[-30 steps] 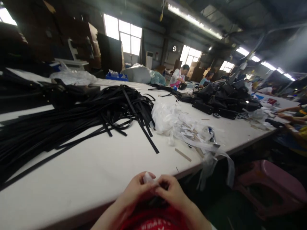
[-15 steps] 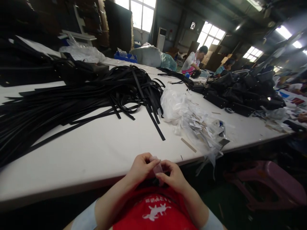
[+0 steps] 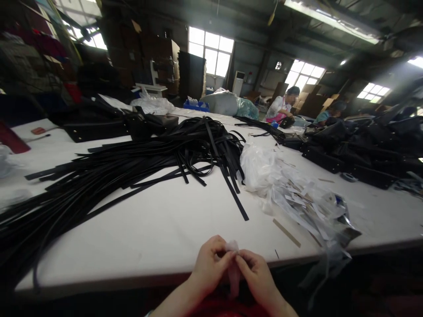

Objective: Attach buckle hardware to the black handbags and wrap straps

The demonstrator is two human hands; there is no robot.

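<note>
My left hand (image 3: 213, 263) and my right hand (image 3: 256, 270) meet at the front edge of the white table (image 3: 155, 237). Between their pinched thumbs and fingers is a small, thin, whitish translucent plastic piece (image 3: 234, 279), part of it hanging down below the fingertips. What else may be inside the plastic, I cannot make out. Beyond the hands lies a large heap of long black straps (image 3: 132, 163), one strap end reaching toward me. Right of the straps is a pile of crumpled clear plastic (image 3: 261, 167).
Paper and card scraps (image 3: 302, 198) lie in the plastic pile, which hangs over the table edge. A card strip (image 3: 287, 232) lies nearby. Black bags (image 3: 357, 149) are heaped at right, others (image 3: 95, 125) at back left. A person (image 3: 280, 108) works across the table.
My view has tilted up and turned left, so the scene sits lower and further right. The thumbs have come closer together on the plastic piece.
</note>
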